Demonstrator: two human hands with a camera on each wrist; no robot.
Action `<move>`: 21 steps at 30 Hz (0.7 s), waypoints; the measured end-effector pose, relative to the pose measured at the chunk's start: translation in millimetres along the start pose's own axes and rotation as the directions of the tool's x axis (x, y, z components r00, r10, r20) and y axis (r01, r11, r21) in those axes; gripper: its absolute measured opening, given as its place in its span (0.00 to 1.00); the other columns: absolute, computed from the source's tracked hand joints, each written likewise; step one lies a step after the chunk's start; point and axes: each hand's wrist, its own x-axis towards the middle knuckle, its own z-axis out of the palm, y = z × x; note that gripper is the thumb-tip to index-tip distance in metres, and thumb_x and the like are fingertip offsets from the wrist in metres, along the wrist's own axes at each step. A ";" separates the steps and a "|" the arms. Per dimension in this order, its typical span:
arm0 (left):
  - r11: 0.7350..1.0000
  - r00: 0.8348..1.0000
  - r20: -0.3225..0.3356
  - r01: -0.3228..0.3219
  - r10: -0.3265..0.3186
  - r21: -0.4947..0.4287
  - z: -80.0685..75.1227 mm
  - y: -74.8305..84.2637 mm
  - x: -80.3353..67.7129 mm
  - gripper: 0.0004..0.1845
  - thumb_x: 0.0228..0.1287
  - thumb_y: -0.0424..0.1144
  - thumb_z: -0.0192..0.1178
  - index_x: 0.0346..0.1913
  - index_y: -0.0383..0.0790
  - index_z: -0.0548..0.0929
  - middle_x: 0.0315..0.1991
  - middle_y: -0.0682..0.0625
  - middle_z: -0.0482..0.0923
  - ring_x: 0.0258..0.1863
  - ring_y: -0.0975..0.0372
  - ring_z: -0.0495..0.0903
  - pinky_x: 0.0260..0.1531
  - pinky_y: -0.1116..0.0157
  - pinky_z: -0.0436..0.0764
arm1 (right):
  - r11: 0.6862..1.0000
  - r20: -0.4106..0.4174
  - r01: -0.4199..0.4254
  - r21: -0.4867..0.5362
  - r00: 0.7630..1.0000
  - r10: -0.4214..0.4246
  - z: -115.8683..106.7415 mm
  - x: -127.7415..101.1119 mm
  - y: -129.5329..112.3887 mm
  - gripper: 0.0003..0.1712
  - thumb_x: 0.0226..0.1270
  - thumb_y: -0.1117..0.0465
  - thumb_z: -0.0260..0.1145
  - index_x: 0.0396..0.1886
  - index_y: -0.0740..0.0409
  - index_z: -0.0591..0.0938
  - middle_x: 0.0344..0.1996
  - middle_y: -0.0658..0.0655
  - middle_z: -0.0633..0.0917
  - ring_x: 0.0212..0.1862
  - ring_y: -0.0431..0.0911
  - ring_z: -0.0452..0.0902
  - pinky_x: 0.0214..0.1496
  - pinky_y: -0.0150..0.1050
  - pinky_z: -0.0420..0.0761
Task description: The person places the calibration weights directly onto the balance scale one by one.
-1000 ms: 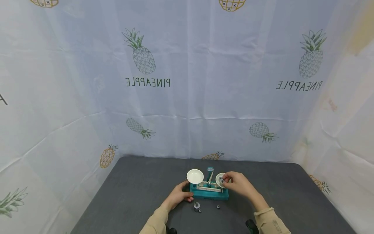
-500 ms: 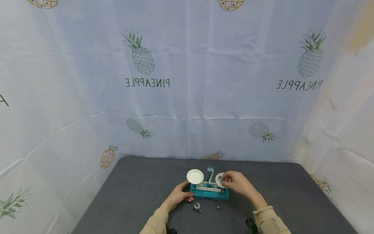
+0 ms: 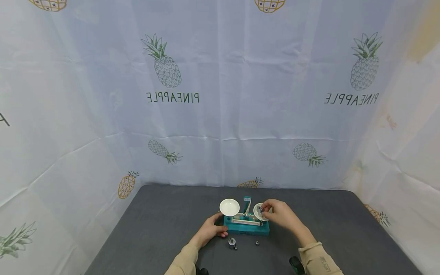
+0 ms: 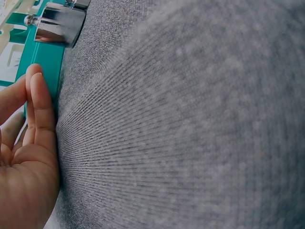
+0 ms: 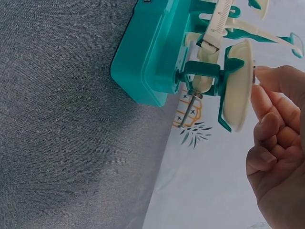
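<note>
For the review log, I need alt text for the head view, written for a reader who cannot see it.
A right hand holds a small metal weight over the right pan of a teal balance on a grey table. The left hand rests against its base; the left pan is empty.

Both forearms in beige sleeves, reaching forward from the lower edge of the head view, converging slightly. Left hand (image 3: 210, 230) low and flat, palm inward, fingers (image 4: 40, 112) straight and pressed together, thumb stretched forward apart from them. Right hand (image 3: 280, 214) raised higher than the left, wrist bent, fingertips (image 5: 261, 98) drawn toward the thumb in a pinch at the tips; remaining fingers loosely curled into the palm beneath the pinch. What sits inside the pinch too small to tell.
</note>
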 end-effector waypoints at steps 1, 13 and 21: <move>1.000 1.000 -0.001 -0.001 0.001 -0.001 0.2 -0.2 0.0 0.37 0.58 0.29 0.60 0.68 0.25 0.55 0.47 0.36 0.74 0.26 0.65 0.81 0.30 0.66 0.84 | 1.000 -0.007 0.001 -0.002 1.000 -0.001 -0.2 -0.4 -0.3 0.07 0.59 0.61 0.65 0.38 0.55 0.81 0.29 0.47 0.79 0.23 0.35 0.65 0.22 0.30 0.68; 1.000 1.000 -0.007 -0.006 0.006 -0.003 0.6 -1.3 0.7 0.37 0.58 0.28 0.60 0.68 0.25 0.55 0.47 0.37 0.73 0.26 0.66 0.81 0.30 0.67 0.84 | 0.996 -0.039 0.079 0.031 0.996 -0.078 -0.9 -16.9 -5.4 0.07 0.61 0.61 0.64 0.39 0.55 0.81 0.28 0.46 0.78 0.22 0.32 0.64 0.22 0.29 0.68; 1.000 1.000 -0.008 -0.009 0.009 -0.011 0.5 -0.3 0.2 0.38 0.58 0.28 0.61 0.68 0.26 0.55 0.48 0.36 0.73 0.26 0.66 0.81 0.30 0.66 0.84 | 0.966 -0.043 0.209 0.151 0.978 -0.205 12.5 -31.6 1.1 0.08 0.60 0.59 0.66 0.37 0.57 0.81 0.27 0.46 0.79 0.21 0.29 0.62 0.20 0.28 0.68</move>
